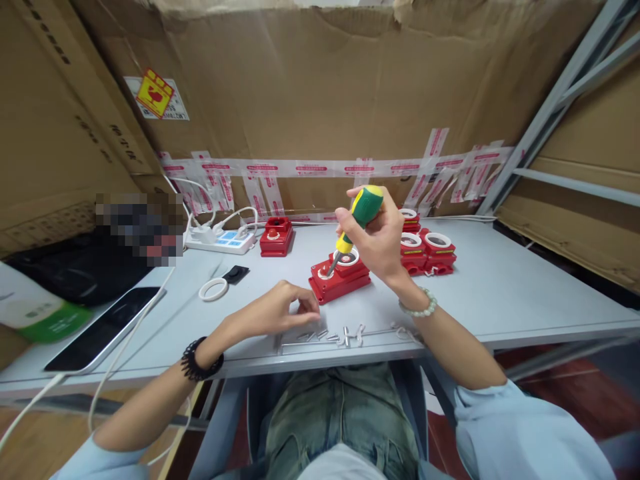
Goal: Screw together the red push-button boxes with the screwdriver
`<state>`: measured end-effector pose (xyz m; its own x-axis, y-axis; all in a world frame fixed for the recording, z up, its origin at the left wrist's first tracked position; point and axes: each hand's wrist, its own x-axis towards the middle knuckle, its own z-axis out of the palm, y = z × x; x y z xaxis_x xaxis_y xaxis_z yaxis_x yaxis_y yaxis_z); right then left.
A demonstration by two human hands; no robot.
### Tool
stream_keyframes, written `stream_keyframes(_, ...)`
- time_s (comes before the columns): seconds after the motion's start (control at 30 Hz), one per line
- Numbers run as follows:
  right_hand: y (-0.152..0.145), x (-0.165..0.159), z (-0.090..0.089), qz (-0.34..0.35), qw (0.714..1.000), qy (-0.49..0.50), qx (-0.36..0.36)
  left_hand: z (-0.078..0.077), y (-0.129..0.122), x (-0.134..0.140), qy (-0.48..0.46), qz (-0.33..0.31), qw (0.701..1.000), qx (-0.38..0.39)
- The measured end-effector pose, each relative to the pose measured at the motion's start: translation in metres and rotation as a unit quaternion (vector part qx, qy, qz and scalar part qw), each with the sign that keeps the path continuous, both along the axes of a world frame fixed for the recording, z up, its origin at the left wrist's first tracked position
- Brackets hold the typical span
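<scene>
Screwdriver (369, 205), closed in the right hand (381, 239), met the red box (345, 287) at 12 o'clock, apparently angled for pressure; whether the half-curled left hand (280, 310), at 8 o'clock, held anything was untellable.

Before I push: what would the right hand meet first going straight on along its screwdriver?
The nearest red box: the screwdriver tip appears at its top face, though contact is unclear.

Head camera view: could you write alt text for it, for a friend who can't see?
A person's right hand holds a green-and-yellow screwdriver, its tip down at a red box on a pale table. The left hand, fingers curled, is near loose screws by the front edge.
</scene>
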<state>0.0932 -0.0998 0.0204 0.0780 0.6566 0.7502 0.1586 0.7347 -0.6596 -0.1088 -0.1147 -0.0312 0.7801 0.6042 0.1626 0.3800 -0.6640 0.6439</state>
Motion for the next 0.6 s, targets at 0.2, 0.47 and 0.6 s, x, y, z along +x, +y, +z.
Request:
stream_keyframes(0.2,-0.002,-0.001,-0.002,-0.005,1.0,-0.02,-0.004,-0.009,-0.011,-0.012,0.067,0.004,0.998,-0.003)
stream_keyframes(0.47,-0.002,-0.002,-0.002,-0.016,1.0,-0.027,-0.002,-0.004,-0.015,-0.019,0.104,0.012,0.994,0.015)
stream_keyframes(0.6,-0.001,-0.003,-0.004,-0.025,0.999,-0.032,0.013,-0.001,-0.005,-0.022,0.044,0.04,0.996,0.063)
